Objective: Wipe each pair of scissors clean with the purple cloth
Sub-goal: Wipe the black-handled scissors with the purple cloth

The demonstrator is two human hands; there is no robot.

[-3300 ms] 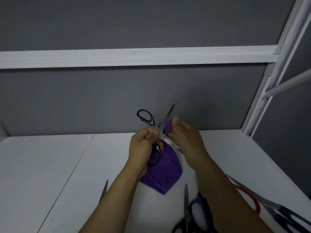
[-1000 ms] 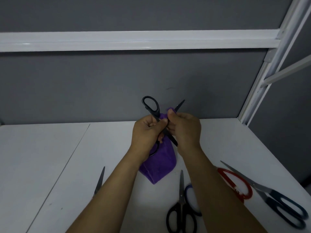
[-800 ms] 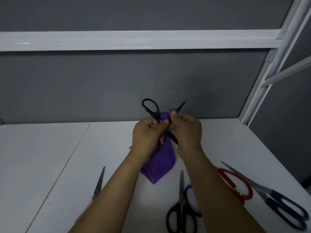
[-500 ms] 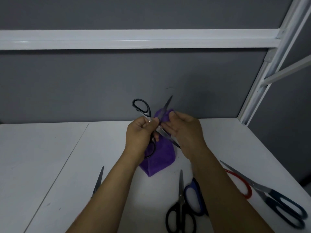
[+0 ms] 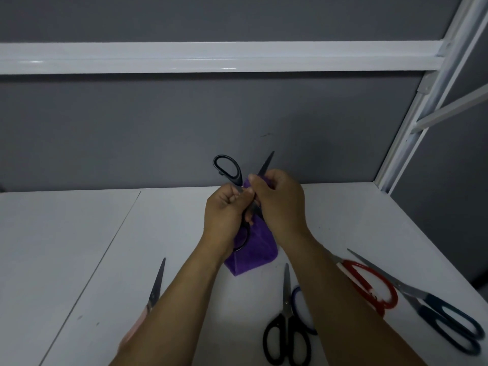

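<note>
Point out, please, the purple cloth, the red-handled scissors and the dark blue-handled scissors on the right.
purple cloth [image 5: 253, 250]: head view, on the hanging lower fold.
red-handled scissors [image 5: 363, 285]: head view, on the near side of the red loop.
dark blue-handled scissors [image 5: 431, 306]: head view, on the handle neck behind the pivot.

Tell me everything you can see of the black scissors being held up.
The black scissors have glossy black loop handles, plastic by the look, and grey metal blades. They are opened wide and held above the white table. One loop sticks up to the left, the other hangs low in front of the purple cloth; one blade tip points up, the other blade is hidden. The left hand grips them near the pivot, and the right hand pinches the cloth around the upward blade.
</note>
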